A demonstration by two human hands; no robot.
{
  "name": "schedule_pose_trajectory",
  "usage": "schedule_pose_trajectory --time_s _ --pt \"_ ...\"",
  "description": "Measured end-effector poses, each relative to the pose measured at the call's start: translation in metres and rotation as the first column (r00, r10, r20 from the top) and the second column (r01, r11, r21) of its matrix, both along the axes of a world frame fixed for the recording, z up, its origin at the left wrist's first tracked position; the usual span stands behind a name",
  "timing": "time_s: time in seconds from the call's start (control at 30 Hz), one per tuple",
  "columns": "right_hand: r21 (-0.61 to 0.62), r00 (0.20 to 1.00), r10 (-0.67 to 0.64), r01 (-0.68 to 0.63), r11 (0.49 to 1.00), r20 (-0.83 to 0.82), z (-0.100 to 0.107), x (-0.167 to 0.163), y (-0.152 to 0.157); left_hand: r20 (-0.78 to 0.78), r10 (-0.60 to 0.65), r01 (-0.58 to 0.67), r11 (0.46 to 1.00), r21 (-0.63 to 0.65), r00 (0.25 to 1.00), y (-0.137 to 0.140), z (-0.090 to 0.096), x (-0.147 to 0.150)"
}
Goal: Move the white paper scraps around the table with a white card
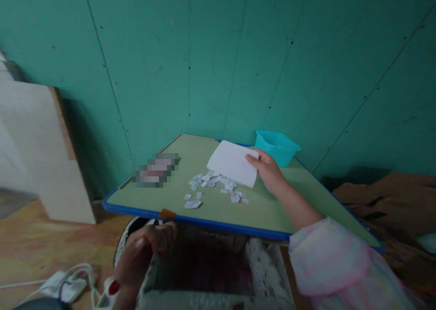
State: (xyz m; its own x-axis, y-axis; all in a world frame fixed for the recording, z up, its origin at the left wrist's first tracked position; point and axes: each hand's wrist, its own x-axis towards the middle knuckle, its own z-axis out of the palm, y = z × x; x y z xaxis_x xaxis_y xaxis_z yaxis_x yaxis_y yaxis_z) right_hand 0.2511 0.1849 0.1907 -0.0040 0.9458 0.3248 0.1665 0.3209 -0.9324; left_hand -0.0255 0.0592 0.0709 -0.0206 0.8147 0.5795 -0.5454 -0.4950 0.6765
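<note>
My right hand (269, 170) grips a white sheet of paper (233, 161) by its right edge, thumb on top. The sheet is tilted just above a scatter of small torn white paper pieces (211, 179) and covers part of them. More pieces lie nearer the table's front edge, with a small group (193, 204) at the left. Below that edge, close to an orange-brown tab (167, 214), is my left hand (151, 241) with its fingers curled in. Whatever may be inside those fingers is hidden.
The pale green table (269, 210) has a blue rim. A turquoise plastic basket (277, 148) stands at its back right, and a blurred-out flat object (156, 170) lies at left. White cables and a power strip (64, 286) are on the floor. Brown cardboard (391, 201) lies at right.
</note>
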Motion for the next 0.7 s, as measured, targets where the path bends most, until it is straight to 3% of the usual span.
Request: schedule_pose_trajectory --time_s 0.1,0.23,0.43,0.7 --pt "-0.074 0.992 -0.042 0.033 0.997 -0.119 -0.006 0.008 0.016 0.038 -0.037 0.034 0.997 0.064 0.999 0.004 0.007 0.006" --pt "-0.184 0.991 -0.051 0.026 0.983 -0.127 -0.022 0.012 0.016 0.024 -0.043 0.041 0.996 0.084 0.999 0.005 0.021 0.013" --pt "-0.138 0.996 -0.017 0.005 0.990 -0.082 -0.029 0.010 0.012 -0.002 -0.036 0.036 0.998 0.042 0.999 -0.004 0.037 0.026" --pt "-0.193 0.991 0.051 -0.074 0.978 -0.122 -0.025 0.007 0.006 -0.020 -0.061 0.061 0.998 -0.002 0.998 -0.007 0.020 0.018"
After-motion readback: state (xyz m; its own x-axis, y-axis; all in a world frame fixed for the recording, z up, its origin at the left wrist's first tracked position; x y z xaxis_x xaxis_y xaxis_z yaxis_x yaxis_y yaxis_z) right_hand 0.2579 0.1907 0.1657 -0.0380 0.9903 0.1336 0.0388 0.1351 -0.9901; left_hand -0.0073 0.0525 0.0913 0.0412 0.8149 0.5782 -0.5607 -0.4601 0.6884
